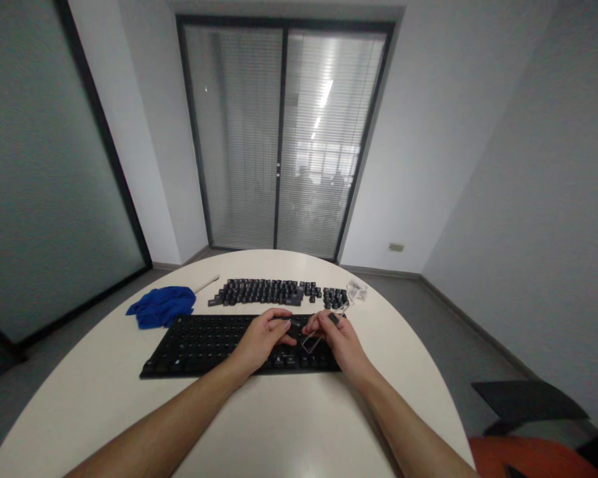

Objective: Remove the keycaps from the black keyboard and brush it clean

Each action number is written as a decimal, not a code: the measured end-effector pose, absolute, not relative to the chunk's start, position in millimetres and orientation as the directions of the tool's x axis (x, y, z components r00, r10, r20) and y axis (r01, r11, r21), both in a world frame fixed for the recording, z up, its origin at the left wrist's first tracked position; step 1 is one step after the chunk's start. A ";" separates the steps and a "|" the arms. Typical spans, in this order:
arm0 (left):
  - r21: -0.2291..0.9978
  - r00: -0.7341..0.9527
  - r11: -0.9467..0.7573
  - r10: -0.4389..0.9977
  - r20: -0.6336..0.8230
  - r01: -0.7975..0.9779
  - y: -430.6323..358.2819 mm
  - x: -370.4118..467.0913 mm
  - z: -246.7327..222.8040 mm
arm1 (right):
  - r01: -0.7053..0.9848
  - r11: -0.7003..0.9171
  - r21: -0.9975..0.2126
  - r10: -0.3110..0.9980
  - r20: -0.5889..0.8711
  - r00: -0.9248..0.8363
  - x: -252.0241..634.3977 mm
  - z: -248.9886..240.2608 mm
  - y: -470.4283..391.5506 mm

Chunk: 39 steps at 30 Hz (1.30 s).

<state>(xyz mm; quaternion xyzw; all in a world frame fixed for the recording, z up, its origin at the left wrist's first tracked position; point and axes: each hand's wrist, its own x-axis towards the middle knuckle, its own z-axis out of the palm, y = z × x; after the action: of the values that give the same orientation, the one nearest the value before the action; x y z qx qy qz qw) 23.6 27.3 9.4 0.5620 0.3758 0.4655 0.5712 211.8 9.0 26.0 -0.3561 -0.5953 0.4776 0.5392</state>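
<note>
A black keyboard base (pixel 204 338) lies on the table, most of its keycaps off. Above its right half, my left hand (pixel 265 338) has thumb and fingers curled near a small dark piece (pixel 295 324); whether they grip it is unclear. My right hand (pixel 336 340) is closed on a wire keycap puller (pixel 311 342), whose thin loops point down at the keys. Against the right fingers shows a dark keycap (pixel 333 318). Behind the base, loose black keycaps (pixel 262 291) stand in rows.
On the round white table (pixel 289 425), a blue cloth (pixel 164 305) lies at the left beside a white brush (pixel 206 284). Clear plastic packaging (pixel 357 291) rests at the back right. A chair (pixel 528 401) with a red seat stands right of the table.
</note>
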 end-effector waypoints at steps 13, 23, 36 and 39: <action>0.993 0.299 -0.119 0.947 0.121 -0.024 26.5 22.9 11.0 | 0.479 0.422 -0.770 0.906 0.380 -0.188 213.2 34.9 0.0; 0.991 0.330 -0.077 0.938 0.110 -0.112 27.2 24.9 9.5 | 0.428 0.499 -0.754 0.858 0.359 -0.368 212.5 37.8 -4.9; 0.541 0.455 -0.629 0.777 0.434 0.558 -12.4 33.0 11.3 | 0.685 0.238 -0.689 0.906 0.412 0.099 251.1 32.8 25.1; 0.443 0.490 -0.659 0.750 0.444 0.608 -12.5 32.1 10.1 | 0.771 0.153 -0.618 0.890 0.426 0.164 275.0 37.0 34.6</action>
<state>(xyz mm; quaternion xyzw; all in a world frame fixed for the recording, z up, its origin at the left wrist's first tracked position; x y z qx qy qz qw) 32.1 -12.5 10.1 0.8555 0.3968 0.3125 0.1139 275.0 34.6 37.0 -0.6465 -0.6422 0.0734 0.4052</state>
